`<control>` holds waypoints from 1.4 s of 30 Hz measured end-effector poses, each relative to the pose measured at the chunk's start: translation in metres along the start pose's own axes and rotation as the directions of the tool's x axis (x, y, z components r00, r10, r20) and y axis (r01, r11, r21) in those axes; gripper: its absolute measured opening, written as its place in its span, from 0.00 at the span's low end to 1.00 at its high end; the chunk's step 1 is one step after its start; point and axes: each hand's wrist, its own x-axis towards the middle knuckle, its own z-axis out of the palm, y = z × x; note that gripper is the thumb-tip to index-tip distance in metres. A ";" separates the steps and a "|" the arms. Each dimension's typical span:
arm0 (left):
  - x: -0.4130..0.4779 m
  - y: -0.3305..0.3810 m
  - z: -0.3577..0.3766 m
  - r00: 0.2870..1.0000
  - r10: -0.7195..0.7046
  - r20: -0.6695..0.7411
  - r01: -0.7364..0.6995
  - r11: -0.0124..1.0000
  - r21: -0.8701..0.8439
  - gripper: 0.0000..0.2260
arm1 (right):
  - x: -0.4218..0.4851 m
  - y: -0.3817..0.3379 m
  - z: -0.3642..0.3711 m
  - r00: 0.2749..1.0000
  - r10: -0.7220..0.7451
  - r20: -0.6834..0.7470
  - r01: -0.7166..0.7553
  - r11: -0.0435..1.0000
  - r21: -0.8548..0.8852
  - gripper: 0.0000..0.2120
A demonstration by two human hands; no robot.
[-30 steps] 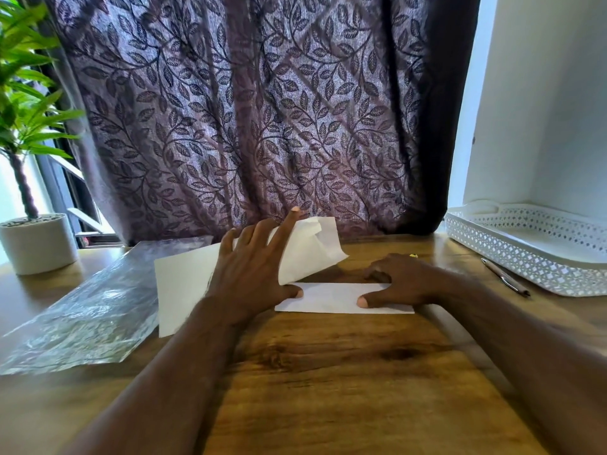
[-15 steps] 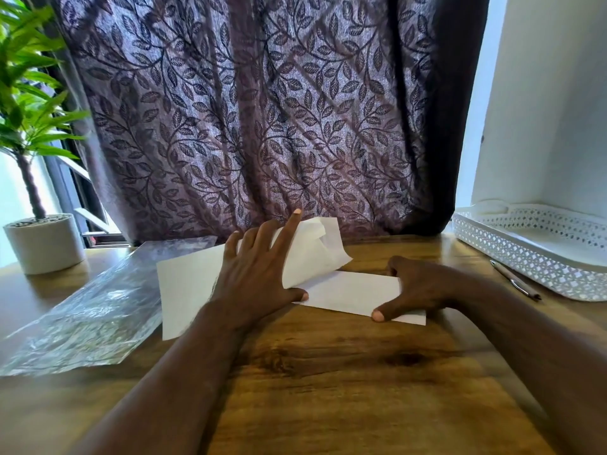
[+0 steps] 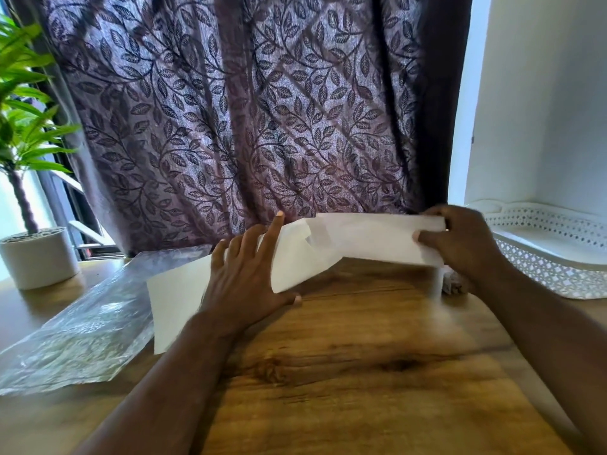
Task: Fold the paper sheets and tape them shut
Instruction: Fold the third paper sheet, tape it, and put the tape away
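**Q:** Where was the folded paper?

**A:** The folded paper (image 3: 377, 238) was held level above the table (image 3: 361, 372), in front of the curtain (image 3: 246, 110); the right hand (image 3: 460, 244) pinched its right end, thumb on the near face, fingers curled over the top edge; its left end overlapped the raised part of the flat sheet (image 3: 177, 290).

**Q:** And the other hand?

**A:** The left hand (image 3: 243, 274) lay on the flat sheet with straight, spread fingers, pressing it to the table; the sheet's right part curled upward beside those fingers; the two hands were well apart.

**Q:** What lay around them?

**A:** A crinkled plastic bag (image 3: 82, 330) lay just left of the flat sheet; a white perforated tray (image 3: 558, 251) stood at the table's right side, near the right hand; a potted plant (image 3: 36, 254) stood at the far left.
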 end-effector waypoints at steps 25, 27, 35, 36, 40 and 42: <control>0.001 0.007 -0.006 1.000 -0.022 0.013 0.023 0.999 -0.039 0.60 | -0.013 -0.019 -0.007 0.998 -0.068 0.007 0.062 0.947 0.314 0.03; 0.001 0.007 -0.006 0.999 -0.032 0.022 0.032 0.999 -0.035 0.58 | -0.013 -0.018 -0.009 0.998 -0.065 0.015 0.057 0.948 0.312 0.03; -0.002 0.012 -0.013 0.999 0.018 0.042 -0.018 1.000 0.006 0.58 | -0.009 -0.018 -0.019 0.998 -0.055 0.037 0.041 0.950 0.311 0.03; -0.002 0.013 -0.013 0.999 0.023 0.049 -0.023 1.000 0.011 0.58 | -0.009 -0.017 -0.020 0.998 -0.054 0.045 0.038 0.952 0.303 0.03; -0.004 0.014 -0.015 0.997 0.046 0.065 -0.047 0.999 0.018 0.57 | -0.013 -0.018 -0.015 0.992 -0.080 0.102 0.052 0.967 0.251 0.01; -0.004 0.016 -0.017 0.995 0.067 0.068 -0.068 0.998 0.006 0.57 | -0.013 -0.017 -0.014 0.991 -0.077 0.114 0.047 0.969 0.243 0.04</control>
